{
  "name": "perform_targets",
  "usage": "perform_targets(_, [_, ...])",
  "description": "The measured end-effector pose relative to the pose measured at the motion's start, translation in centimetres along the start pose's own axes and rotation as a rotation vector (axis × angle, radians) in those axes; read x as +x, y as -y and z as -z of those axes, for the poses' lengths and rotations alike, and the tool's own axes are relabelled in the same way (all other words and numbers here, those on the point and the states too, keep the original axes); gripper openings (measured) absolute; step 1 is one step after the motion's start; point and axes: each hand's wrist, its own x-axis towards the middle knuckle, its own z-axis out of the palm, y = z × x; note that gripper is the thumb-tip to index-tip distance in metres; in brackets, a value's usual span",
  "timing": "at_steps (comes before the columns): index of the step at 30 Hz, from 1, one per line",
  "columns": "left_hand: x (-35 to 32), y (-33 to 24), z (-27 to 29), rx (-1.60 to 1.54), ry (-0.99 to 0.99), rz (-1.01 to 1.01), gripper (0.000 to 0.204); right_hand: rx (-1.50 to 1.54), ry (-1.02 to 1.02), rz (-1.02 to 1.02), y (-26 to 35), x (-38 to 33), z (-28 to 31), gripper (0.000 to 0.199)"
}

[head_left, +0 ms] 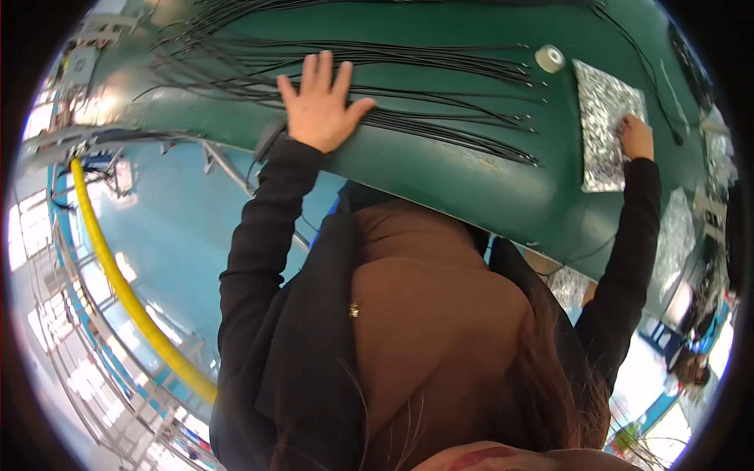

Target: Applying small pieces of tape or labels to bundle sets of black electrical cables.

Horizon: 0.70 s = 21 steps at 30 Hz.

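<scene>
My left hand (322,110) lies flat with its fingers spread across a row of thin black cables (440,63) on the green tabletop (471,188). Bundles of these cables run left to right, with small metal tips at their right ends. To the right, my right hand (638,137) reaches into a shallow, pale-edged tray (603,189) filled with small shiny silver pieces (601,110). Its fingers are curled together at the pieces; whether one is between them is hidden.
A roll of pale tape (550,59) stands by the tray's far left corner. One dark cable (656,82) bends down the table's right side. Clear plastic bags (674,235) hang at the right edge. A yellow tube (129,294) curves over the blue floor at left.
</scene>
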Motion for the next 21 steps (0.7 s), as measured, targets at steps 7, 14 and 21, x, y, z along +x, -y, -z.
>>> perform_targets(7, [3.0, -0.8, 0.2, -0.263, -0.179, -0.176, 0.039, 0.062, -0.249, -0.044, 1.1, -1.5, 0.2, 0.018])
perform_targets(14, [5.6, -4.3, -0.7, -0.553, -0.124, -0.442, 0.013, 1.827, -0.414, -0.705, -2.6, -1.4, 2.0, 0.022])
perform_targets(21, [5.1, -1.0, -0.6, -0.492, -0.123, -0.475, 0.012, 2.766, -0.155, -0.212, 4.7, -5.5, 4.9, 0.025])
